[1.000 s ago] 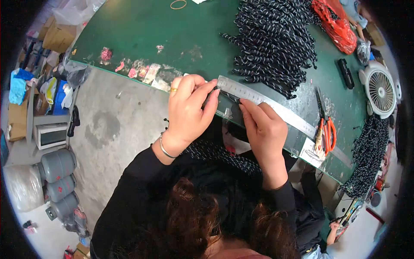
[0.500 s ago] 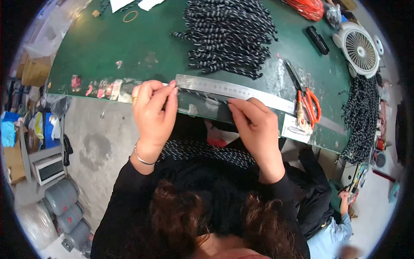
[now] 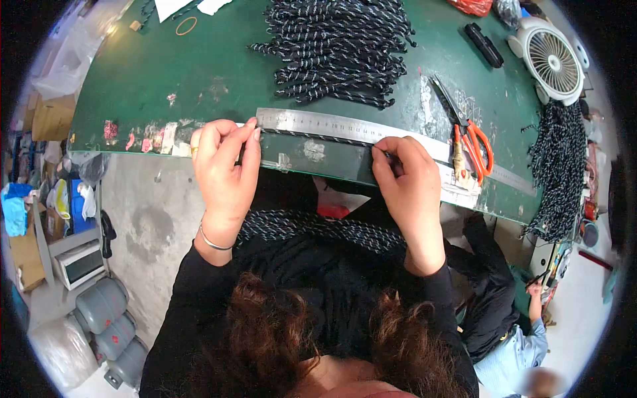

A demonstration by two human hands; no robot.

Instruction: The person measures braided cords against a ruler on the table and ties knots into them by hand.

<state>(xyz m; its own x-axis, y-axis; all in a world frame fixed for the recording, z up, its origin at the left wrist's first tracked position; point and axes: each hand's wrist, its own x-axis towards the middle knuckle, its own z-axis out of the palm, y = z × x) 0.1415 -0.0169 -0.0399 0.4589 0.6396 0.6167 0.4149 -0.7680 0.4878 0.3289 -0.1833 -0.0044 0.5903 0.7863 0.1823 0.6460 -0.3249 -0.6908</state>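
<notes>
A thin black cord (image 3: 318,136) is stretched straight along the lower edge of a steel ruler (image 3: 332,123) on the green table. My left hand (image 3: 229,162) pinches the cord's left end beside the ruler's left end. Thumb and fingertips of my right hand (image 3: 406,174) are closed on the cord farther right, just below the ruler. Past the ruler lies a pile of black cords with light flecks (image 3: 338,50). More such cords (image 3: 318,229) lie across my lap.
Orange-handled scissors (image 3: 472,149) rest over the ruler's right part. Behind them are a black object (image 3: 483,45) and a white fan (image 3: 549,61). Black cords (image 3: 557,172) hang over the right edge. A co-worker's blue sleeve (image 3: 531,343) shows lower right. Gas cylinders (image 3: 103,306) stand left.
My hands have moved apart, and the cord between them is now longer and straight along the ruler. The view has shifted, so the table things appear farther left.
</notes>
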